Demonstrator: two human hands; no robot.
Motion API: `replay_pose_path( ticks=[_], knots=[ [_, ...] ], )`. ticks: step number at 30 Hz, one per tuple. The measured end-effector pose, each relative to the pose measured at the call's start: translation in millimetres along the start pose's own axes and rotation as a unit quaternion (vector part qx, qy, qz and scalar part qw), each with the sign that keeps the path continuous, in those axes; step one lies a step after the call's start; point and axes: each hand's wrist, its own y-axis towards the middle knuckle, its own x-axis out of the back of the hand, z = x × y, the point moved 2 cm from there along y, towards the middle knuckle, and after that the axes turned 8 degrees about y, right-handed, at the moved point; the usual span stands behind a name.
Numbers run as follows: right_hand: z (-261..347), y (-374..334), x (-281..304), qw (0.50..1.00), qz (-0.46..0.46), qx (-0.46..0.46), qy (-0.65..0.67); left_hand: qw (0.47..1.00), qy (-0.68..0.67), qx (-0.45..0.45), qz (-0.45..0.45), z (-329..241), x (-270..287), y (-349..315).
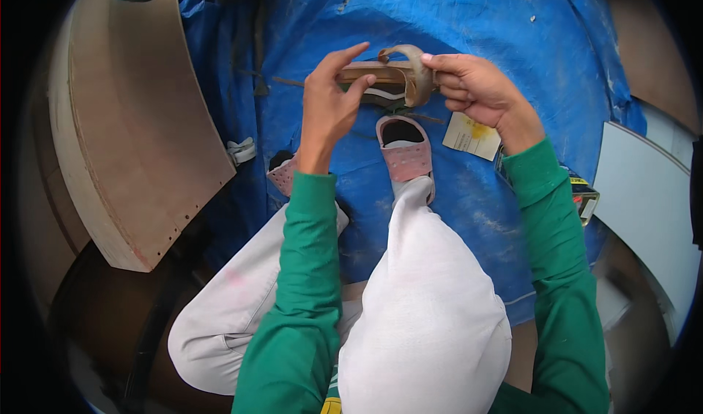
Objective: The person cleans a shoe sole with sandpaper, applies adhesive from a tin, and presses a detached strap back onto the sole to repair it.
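Observation:
My left hand (333,95) is around the left end of a flat brown block (371,69) that looks like wood, thumb near its lower edge and index finger stretched above it. At the block's right end a tan strip (420,80) curls over in a loop. Thumb and fingers of my right hand (477,90) pinch this strip, the other fingers bent in. What the strip is made of I cannot tell. Just below the block, something dark with a wavy white line shows, partly hidden. My feet in pink slippers (407,161) are beneath my hands.
Blue tarp (469,216) covers the floor. A large curved wooden panel (146,135) stands at left, a pale panel (644,209) at right. By my right forearm lie a yellow-stained paper (471,137) and a small dark box (584,198). A white object (242,151) lies near the left panel.

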Motion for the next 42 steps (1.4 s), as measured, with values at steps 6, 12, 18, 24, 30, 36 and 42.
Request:
replay_pose_path(
  ticks=[6, 12, 18, 24, 30, 36, 42],
  knots=[
    [33, -7, 44, 0.998, -0.023, -0.044, -0.026, 0.99, -0.015, -0.057, 0.124, 6, -47, 54],
    [20, -10, 70, 0.989, -0.008, -0.054, 0.136, 0.983, 0.026, -0.068, 0.171, 22, -67, 80],
    [25, -2, 69, 0.988, -0.013, -0.023, 0.155, 0.973, 0.002, -0.01, 0.233, 42, -74, 112],
    [61, 26, 52, 0.988, -0.133, -0.04, -0.069, 0.957, -0.015, 0.032, 0.288, 79, -46, 128],
    [75, 25, 41, 0.975, -0.141, -0.032, -0.167, 0.889, 0.188, 0.11, 0.404, 104, -10, 103],
    [52, 0, 42, 0.959, -0.168, -0.004, -0.23, 0.882, 0.212, 0.097, 0.41, 89, -18, 74],
    [33, -35, 49, 0.961, -0.13, 0.02, -0.241, 0.951, 0.246, -0.02, 0.187, 49, -11, 17]
  ],
)
